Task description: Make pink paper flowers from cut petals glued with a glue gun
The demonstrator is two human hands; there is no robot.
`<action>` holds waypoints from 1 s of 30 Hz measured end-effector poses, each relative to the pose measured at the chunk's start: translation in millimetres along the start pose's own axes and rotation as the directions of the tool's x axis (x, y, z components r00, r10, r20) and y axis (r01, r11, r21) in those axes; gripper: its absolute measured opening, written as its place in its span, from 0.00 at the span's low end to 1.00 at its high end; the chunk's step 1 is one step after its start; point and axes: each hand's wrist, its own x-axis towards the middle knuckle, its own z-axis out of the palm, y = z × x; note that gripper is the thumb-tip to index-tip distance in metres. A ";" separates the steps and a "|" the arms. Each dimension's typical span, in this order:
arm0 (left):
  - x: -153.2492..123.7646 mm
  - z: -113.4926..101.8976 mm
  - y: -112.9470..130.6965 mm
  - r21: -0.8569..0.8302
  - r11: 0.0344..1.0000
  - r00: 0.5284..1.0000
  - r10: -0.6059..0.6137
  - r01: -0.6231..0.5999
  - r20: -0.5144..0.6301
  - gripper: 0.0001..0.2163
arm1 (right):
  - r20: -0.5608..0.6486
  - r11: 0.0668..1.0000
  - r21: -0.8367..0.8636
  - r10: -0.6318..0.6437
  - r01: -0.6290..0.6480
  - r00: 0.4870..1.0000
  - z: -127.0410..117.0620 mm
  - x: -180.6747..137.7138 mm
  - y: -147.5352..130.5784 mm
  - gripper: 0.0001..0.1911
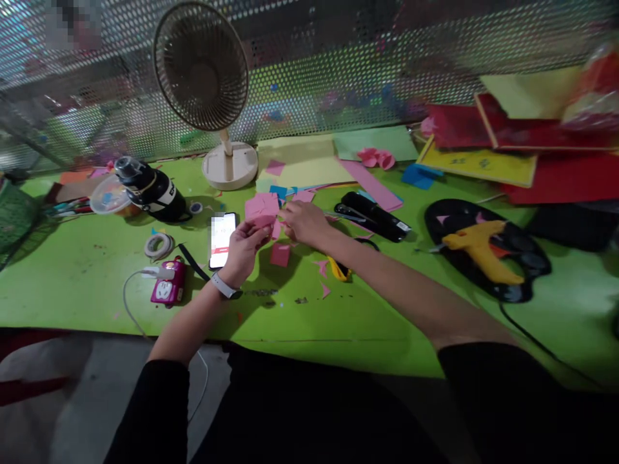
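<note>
Near the middle of the table, my left hand (245,248) pinches a piece of pink paper (261,206) between thumb and fingers. My right hand (304,222) meets it from the right, its bent fingers closed at the paper's edge by a small pink strip; its fingertips are partly hidden. Just below the hands lies a pink paper square (280,254). Pink scraps (323,267) and yellow-handled scissors (339,269), partly covered by my right forearm, are close by. A black stapler (372,216) lies beyond that forearm. Left of my left hand is a lit phone (222,240).
A fan (229,166) stands at the back beside sheets of coloured paper (302,154). On the left are a black bottle (152,190), a tape roll (158,245) and a purple power adapter (168,283) with a cable. A yellow glue gun (483,250) rests on a black tray at right.
</note>
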 end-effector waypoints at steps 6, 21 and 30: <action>-3.4 3.6 -7.7 -0.036 0.999 0.998 0.032 -0.034 -0.045 0.10 | -0.155 0.908 0.398 0.207 -0.131 0.966 -4.1 -26.9 17.2 0.09; -20.0 62.4 -33.2 -0.125 0.992 0.999 -0.033 0.031 -0.017 0.08 | -0.240 0.488 0.870 0.533 -0.063 0.811 0.0 -76.8 -11.6 0.10; -23.8 53.1 -43.8 -0.106 0.992 0.991 -0.049 0.063 0.128 0.09 | -0.166 0.468 0.880 0.475 -0.088 0.864 -0.7 -77.0 -7.6 0.09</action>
